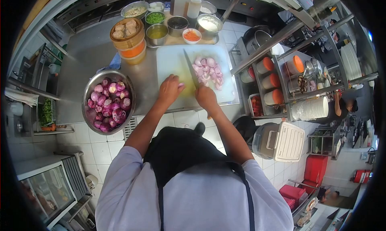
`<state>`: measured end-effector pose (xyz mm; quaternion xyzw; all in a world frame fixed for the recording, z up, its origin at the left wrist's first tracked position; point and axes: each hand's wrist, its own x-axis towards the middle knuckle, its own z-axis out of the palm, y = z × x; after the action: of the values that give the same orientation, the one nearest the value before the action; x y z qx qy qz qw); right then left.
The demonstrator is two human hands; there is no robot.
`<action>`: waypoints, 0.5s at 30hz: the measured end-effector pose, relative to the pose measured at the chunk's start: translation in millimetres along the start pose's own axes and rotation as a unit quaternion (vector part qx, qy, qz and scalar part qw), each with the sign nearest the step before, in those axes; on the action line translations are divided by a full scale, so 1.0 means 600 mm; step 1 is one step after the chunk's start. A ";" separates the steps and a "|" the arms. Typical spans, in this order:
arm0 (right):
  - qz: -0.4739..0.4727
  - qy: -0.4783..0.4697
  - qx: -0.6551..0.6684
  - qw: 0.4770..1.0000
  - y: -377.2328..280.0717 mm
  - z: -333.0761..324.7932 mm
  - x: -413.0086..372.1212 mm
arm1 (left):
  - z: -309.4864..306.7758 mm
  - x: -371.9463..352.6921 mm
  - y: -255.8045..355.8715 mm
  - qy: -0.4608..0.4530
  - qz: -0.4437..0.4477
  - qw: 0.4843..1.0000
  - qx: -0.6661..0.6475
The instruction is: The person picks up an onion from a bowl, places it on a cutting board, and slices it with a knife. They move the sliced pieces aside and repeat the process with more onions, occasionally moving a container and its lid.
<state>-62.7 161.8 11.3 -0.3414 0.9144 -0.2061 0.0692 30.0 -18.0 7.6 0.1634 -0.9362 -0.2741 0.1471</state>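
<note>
Handle of knife [191, 70] hidden inside right hand [206, 97].

A steel counter [88, 58] spreads out left of the left hand [171, 88], and white floor tiles [100, 146] lie below its edge. Right of the right hand [206, 96] stands a metal shelf rack [281, 70] bearing stacked white plates [315, 108]. Farther right, below the rack, a red crate [313, 170] sits on the floor.

Bowl [85, 98] L of board [171, 62], knife [190, 68] on it.
</note>
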 end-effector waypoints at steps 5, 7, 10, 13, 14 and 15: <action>0.011 -0.027 0.023 0.999 -0.039 -0.004 -0.027 | 0.011 -0.023 0.010 0.020 -0.039 0.992 -0.120; 0.015 -0.036 0.032 0.999 -0.043 0.015 -0.037 | 0.018 -0.029 0.010 -0.015 -0.039 0.983 -0.181; 0.014 -0.029 0.030 0.999 -0.044 0.031 -0.043 | 0.026 -0.023 0.000 -0.006 0.009 0.981 -0.192; 0.013 -0.051 0.002 0.999 -0.054 0.005 -0.039 | 0.014 -0.023 0.005 0.015 0.059 0.986 -0.157; 0.008 -0.066 -0.012 0.998 -0.058 -0.008 -0.039 | 0.007 -0.022 0.008 0.020 0.073 0.987 -0.144; 0.002 -0.080 -0.027 0.996 -0.064 -0.026 -0.040 | 0.007 -0.020 0.005 0.021 0.079 0.987 -0.141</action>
<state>-25.8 156.1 41.3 -0.3563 0.9119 -0.1533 0.1338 38.7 -8.7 3.5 0.0719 -0.8949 -0.3872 0.2100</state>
